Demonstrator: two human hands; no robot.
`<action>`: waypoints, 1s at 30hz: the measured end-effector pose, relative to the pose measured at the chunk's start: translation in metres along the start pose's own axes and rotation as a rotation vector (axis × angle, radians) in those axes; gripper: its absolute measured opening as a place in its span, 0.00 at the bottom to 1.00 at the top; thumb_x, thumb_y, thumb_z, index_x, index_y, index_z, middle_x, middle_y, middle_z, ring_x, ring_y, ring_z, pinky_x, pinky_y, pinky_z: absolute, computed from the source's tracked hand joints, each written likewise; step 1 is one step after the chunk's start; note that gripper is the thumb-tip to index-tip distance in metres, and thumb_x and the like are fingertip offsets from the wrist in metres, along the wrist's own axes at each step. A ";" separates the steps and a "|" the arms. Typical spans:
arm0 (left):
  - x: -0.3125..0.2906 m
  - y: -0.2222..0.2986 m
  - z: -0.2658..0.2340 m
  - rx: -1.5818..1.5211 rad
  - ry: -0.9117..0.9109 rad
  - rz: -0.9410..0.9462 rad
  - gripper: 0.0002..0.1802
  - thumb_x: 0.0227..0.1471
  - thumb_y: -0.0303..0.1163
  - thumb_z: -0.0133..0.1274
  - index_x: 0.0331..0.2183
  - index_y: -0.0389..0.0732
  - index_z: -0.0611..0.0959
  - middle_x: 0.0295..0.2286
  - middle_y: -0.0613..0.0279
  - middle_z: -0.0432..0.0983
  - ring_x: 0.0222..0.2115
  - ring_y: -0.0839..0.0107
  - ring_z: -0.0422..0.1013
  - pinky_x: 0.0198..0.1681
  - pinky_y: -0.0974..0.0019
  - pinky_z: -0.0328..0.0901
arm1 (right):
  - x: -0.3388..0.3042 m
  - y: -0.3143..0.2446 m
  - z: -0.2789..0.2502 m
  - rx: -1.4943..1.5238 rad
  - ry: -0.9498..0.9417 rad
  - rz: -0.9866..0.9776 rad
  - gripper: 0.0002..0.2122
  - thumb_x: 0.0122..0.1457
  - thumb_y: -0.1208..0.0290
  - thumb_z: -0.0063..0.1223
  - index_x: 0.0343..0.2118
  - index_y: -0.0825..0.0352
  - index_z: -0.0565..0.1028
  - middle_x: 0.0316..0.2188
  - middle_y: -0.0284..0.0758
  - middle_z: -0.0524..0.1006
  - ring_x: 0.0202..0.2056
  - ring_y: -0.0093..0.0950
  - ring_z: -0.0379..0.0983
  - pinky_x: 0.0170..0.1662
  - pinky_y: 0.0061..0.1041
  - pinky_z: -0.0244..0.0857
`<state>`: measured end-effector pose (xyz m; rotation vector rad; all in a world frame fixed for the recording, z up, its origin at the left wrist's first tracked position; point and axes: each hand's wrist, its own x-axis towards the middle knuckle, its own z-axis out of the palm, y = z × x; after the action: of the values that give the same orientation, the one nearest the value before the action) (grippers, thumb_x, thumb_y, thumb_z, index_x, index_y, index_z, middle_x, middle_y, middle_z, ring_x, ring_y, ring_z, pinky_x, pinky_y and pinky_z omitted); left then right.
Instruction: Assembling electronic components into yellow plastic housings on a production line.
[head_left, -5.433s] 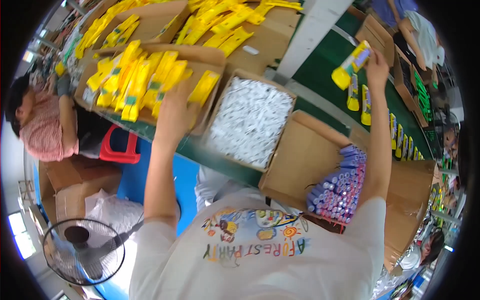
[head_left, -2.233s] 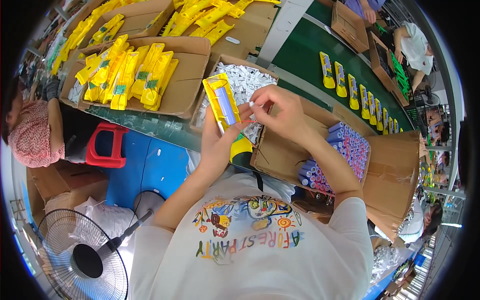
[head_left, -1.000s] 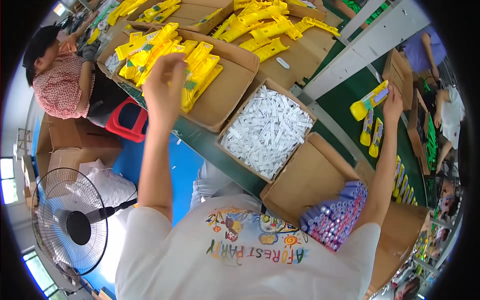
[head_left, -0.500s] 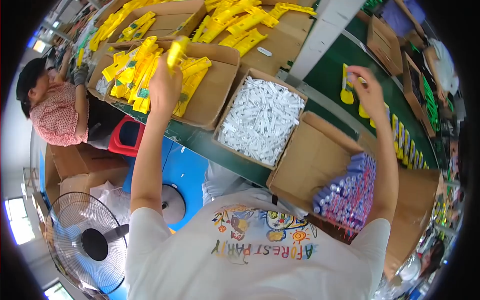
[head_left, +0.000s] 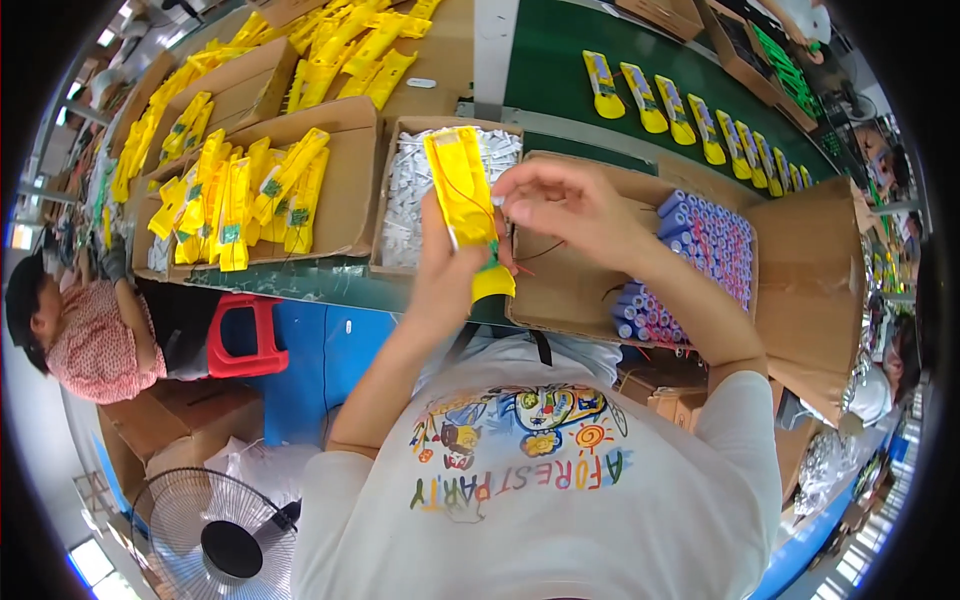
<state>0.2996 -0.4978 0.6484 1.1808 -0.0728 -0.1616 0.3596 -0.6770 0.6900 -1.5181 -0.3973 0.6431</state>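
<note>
Open boxes (head_left: 347,175) of parts line the green surface (head_left: 325,284) side by side, apparently for easy reach. Before them, the left hand (head_left: 440,262) grips a yellow casing (head_left: 466,212) by its lower half, seemingly leaving its edge free for the right hand (head_left: 578,208). Long and glossy, the casing carries a thin dark wire (head_left: 462,192); the right fingers pinch a tiny white bit (head_left: 498,200) beside it.

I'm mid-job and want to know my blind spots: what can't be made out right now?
All in the head view:
Yellow shell: underside hidden, facing away from the camera.
Pale bit at the right hand: too small to identify.
White parts: some covered by the shell and left hand.
Fan: cut off by the lower edge.
</note>
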 end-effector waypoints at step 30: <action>-0.024 -0.005 0.020 -0.079 -0.119 -0.005 0.21 0.54 0.20 0.37 0.50 0.41 0.59 0.37 0.57 0.68 0.28 0.71 0.69 0.32 0.64 0.71 | -0.099 0.052 -0.083 -1.489 0.102 -0.001 0.12 0.46 0.63 0.62 0.30 0.64 0.78 0.25 0.37 0.74 0.33 0.36 0.72 0.36 0.33 0.67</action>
<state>0.2724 -0.5139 0.6520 1.0922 -0.1671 -0.2373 0.3264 -0.8064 0.6502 -2.9245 -0.8923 0.1795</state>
